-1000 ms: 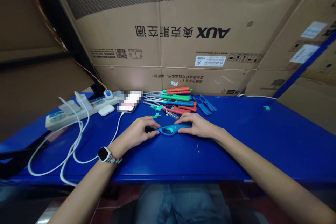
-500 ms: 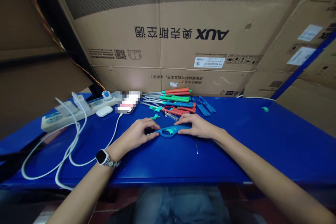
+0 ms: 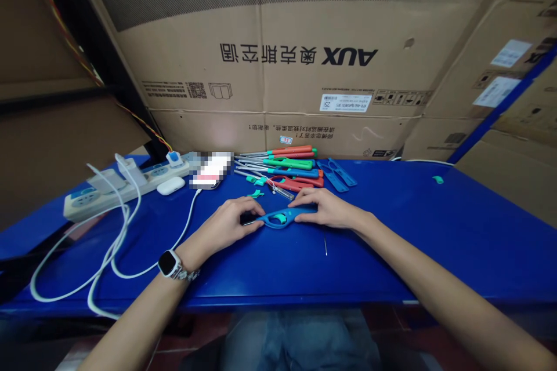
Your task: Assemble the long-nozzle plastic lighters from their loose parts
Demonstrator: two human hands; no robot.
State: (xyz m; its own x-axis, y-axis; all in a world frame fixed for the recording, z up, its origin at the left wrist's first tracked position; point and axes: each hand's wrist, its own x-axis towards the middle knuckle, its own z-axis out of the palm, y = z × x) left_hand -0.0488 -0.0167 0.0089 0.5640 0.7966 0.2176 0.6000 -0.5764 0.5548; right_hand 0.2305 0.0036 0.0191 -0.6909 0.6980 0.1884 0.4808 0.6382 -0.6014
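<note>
A blue long-nosed lighter (image 3: 273, 219) with a teal trigger lies low over the blue tabletop, held between both hands. My left hand (image 3: 238, 215) pinches its left end, where part of a metal tube shows under the fingers. My right hand (image 3: 319, 207) grips the right end of the handle between thumb and fingers. Behind the hands lies a pile of red, green and blue lighters (image 3: 291, 163) with metal tubes. A clear-handled screwdriver (image 3: 284, 193) and a small teal piece (image 3: 256, 193) rest just beyond my fingers. A thin metal rod (image 3: 325, 245) lies below my right hand.
Blue handle shells (image 3: 340, 174) lie right of the pile, with a teal piece (image 3: 437, 179) farther right. On the left are a power strip (image 3: 87, 202), white cables (image 3: 114, 243), an earbud case (image 3: 171, 185) and a phone (image 3: 213, 171). A cardboard wall (image 3: 287, 17) stands behind.
The view has shifted very slightly. Both hands keep the same hold on the blue lighter, and nothing else has visibly moved.
</note>
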